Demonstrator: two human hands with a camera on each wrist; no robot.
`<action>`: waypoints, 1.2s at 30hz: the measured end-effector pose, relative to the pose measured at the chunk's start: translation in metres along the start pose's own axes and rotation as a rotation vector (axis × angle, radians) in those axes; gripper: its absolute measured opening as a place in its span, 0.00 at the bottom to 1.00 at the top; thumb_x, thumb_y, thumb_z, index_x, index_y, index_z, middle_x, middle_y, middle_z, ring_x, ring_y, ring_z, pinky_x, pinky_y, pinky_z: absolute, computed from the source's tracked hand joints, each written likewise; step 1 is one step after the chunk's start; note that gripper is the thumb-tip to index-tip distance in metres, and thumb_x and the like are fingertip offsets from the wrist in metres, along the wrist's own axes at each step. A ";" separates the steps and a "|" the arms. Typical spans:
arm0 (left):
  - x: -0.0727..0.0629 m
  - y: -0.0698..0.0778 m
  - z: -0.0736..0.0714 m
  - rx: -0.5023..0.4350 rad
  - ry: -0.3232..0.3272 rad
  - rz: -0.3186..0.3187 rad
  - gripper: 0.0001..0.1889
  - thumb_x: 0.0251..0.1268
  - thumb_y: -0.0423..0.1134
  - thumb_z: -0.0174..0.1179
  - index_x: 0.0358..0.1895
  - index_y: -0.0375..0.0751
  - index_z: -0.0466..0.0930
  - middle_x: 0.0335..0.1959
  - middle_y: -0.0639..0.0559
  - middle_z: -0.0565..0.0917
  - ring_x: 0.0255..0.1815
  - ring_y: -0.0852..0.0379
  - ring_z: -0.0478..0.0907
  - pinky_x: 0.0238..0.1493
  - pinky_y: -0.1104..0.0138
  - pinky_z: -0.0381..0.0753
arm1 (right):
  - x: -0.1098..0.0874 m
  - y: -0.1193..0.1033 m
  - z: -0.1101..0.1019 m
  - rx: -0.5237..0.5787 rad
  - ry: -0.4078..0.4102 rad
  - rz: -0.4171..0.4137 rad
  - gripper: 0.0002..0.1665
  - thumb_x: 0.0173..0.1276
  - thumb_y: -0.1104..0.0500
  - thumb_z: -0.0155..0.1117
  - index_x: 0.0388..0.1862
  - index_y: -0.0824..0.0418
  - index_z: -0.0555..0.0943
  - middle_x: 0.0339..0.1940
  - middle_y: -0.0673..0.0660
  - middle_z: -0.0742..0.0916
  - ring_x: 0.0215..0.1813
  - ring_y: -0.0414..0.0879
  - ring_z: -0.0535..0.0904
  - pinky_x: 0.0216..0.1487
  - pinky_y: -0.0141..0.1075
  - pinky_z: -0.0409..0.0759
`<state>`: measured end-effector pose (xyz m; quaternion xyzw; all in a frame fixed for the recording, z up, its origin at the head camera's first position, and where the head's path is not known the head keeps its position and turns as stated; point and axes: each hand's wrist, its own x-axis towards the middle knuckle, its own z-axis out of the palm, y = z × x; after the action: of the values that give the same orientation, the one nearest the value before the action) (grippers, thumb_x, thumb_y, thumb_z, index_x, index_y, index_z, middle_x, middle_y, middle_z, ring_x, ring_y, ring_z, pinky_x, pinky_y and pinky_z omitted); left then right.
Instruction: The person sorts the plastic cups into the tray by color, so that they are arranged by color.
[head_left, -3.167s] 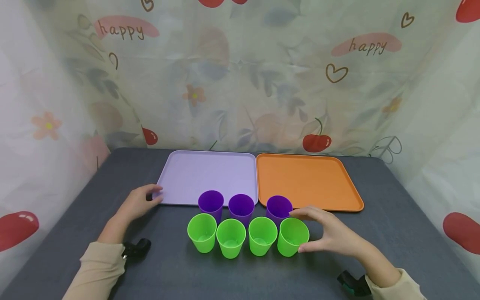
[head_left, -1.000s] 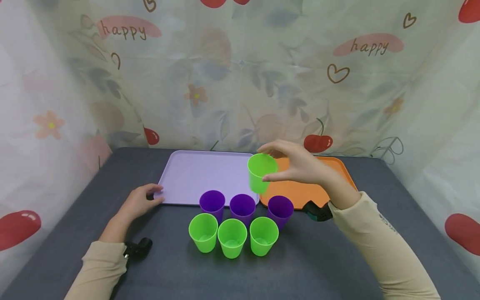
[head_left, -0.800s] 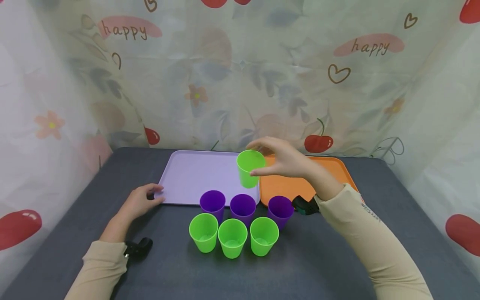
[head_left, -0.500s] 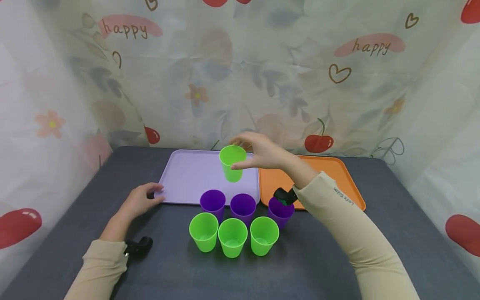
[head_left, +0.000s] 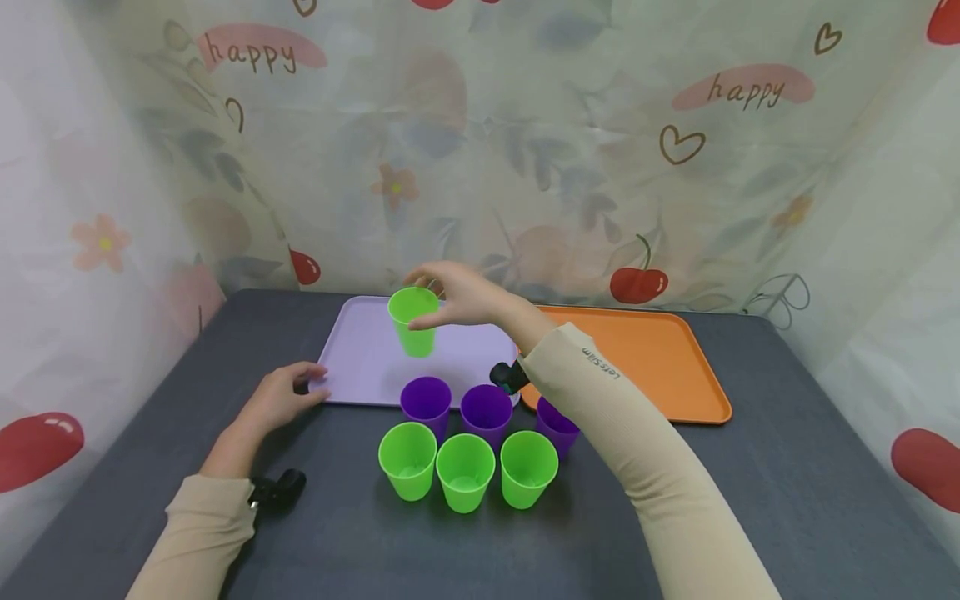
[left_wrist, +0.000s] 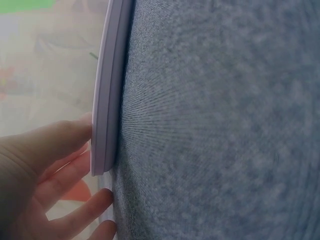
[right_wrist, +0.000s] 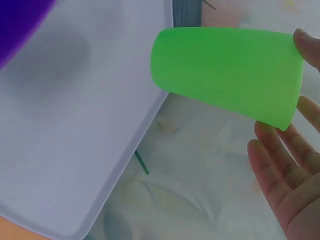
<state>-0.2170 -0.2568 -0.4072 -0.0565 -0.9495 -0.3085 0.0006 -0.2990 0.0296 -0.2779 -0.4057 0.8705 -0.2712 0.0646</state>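
My right hand [head_left: 465, 296] holds a green plastic cup [head_left: 416, 333] upright above the light purple tray [head_left: 352, 358]. The right wrist view shows the thumb and fingertips pinching the rim end of the green cup [right_wrist: 225, 75]. At the tray's front left corner, my left hand [head_left: 283, 396] has its thumb and fingers on either side of the edge. Seen close up in the left wrist view, the thumb meets the tray's rim [left_wrist: 106, 100]. Three other green cups [head_left: 466, 475] stand upright in a row, with three purple cups [head_left: 426, 400] behind them.
An orange tray [head_left: 637, 358] lies right beside the light purple one at the back of the dark table [head_left: 750, 500]. My right sleeve [head_left: 637, 442] passes in front of the orange tray and partly covers the rightmost purple cup. A patterned curtain [head_left: 480, 167] rises behind.
My right hand took the rightmost green cup from the front row, lifted it, and carried it leftward over the light purple tray. My left hand stays at the tray corner.
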 end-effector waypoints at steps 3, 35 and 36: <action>0.000 0.001 0.000 -0.001 -0.003 -0.006 0.21 0.59 0.39 0.61 0.53 0.30 0.75 0.54 0.30 0.77 0.56 0.33 0.72 0.58 0.43 0.69 | 0.009 -0.002 0.006 0.007 -0.029 0.005 0.35 0.53 0.53 0.73 0.59 0.60 0.73 0.55 0.59 0.82 0.53 0.52 0.79 0.59 0.40 0.75; -0.001 0.000 0.000 -0.007 0.020 0.011 0.21 0.60 0.39 0.61 0.53 0.29 0.75 0.52 0.30 0.78 0.55 0.33 0.74 0.56 0.45 0.71 | 0.061 -0.031 0.052 -0.098 -0.310 -0.003 0.36 0.54 0.53 0.72 0.62 0.55 0.70 0.60 0.57 0.78 0.61 0.48 0.72 0.59 0.35 0.73; -0.001 0.000 0.000 -0.008 0.018 0.008 0.21 0.60 0.39 0.61 0.53 0.29 0.75 0.52 0.30 0.78 0.55 0.33 0.74 0.56 0.45 0.71 | 0.061 -0.032 0.053 -0.098 -0.315 0.004 0.36 0.55 0.53 0.72 0.62 0.55 0.70 0.60 0.57 0.78 0.62 0.48 0.72 0.59 0.35 0.73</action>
<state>-0.2163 -0.2572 -0.4070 -0.0577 -0.9480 -0.3127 0.0101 -0.3001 -0.0547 -0.2995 -0.4443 0.8625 -0.1613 0.1808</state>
